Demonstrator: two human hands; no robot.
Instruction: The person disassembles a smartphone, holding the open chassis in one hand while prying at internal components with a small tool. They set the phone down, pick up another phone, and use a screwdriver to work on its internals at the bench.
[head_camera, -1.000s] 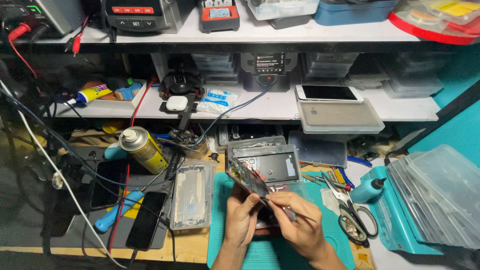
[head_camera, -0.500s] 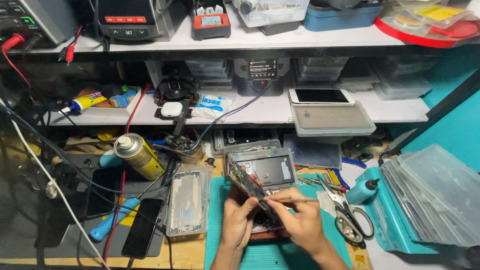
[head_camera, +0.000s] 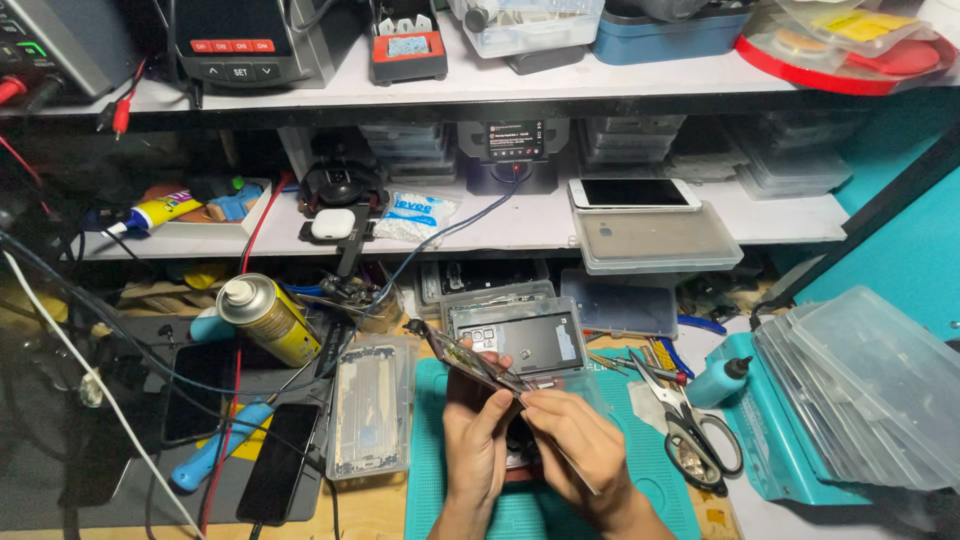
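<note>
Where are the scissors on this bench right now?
In the head view, the scissors lie flat at lower right, on the teal mat's right edge, just right of the right hand and left of the small teal bottle.

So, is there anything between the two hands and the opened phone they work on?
Nothing visible stands between them. The left hand grips the opened phone from below, and the right hand touches its near end with the fingertips. The scissors lie apart on the right.
</note>
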